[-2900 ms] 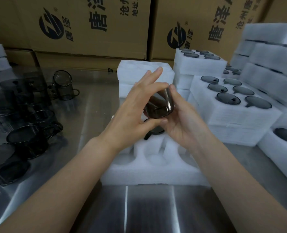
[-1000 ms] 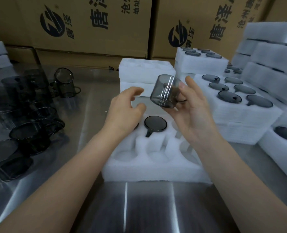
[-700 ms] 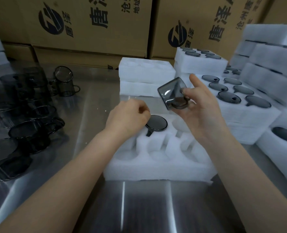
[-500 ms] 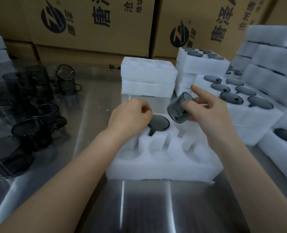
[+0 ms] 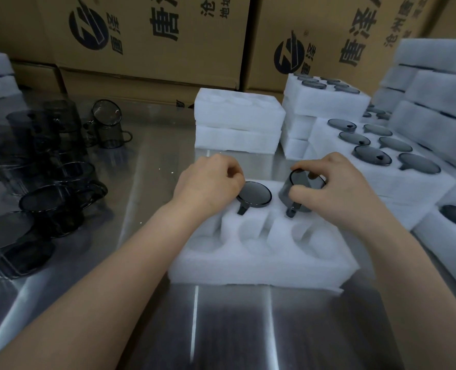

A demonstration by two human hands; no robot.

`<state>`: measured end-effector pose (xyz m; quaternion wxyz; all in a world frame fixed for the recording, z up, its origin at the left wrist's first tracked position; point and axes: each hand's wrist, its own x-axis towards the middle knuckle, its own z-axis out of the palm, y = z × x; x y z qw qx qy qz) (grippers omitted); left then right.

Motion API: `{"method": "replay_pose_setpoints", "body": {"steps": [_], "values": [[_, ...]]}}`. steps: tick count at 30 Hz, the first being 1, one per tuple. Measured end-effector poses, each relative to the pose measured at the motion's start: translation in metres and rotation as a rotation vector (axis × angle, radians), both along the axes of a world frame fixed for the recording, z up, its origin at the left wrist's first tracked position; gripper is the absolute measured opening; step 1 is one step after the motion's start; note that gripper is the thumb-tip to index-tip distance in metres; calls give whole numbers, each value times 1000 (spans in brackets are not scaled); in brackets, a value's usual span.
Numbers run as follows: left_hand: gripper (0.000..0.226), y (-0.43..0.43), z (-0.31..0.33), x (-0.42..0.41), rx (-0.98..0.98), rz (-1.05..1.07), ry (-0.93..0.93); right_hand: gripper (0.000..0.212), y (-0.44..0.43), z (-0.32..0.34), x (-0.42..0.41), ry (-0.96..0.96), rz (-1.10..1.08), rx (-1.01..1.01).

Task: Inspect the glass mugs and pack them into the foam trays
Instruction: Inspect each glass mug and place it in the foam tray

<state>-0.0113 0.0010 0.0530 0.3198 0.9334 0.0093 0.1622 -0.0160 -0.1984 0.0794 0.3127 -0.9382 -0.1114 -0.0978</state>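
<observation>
Fingers (image 5: 318,162) of right hand (image 5: 340,194) apparently pinch mug (image 5: 301,179).

Foam tray (image 5: 261,265) on table (image 5: 235,329); loose mugs (image 5: 50,206) left, filled trays (image 5: 397,184) right, cartons (image 5: 152,36) behind.

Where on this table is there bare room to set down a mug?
Bare table runs between the loose mugs on the left and the foam tray, back to the cardboard boxes. Another strip lies before the tray, under the forearms. The right side is crowded with filled trays; the right hand grips a mug at the tray's far row.
</observation>
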Motion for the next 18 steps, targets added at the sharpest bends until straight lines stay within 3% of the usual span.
{"method": "replay_pose_setpoints", "body": {"steps": [4, 11, 18], "values": [[19, 0, 0, 0, 2, -6, 2, 55, 1, -2, 0, 24, 37, -62], [19, 0, 0, 1, 9, -6, 3, 47, 2, -5, 1, 114, 175, -185], [21, -1, 0, 1, 19, 3, 1, 57, 7, -15, 2, 273, 181, -460]]}}
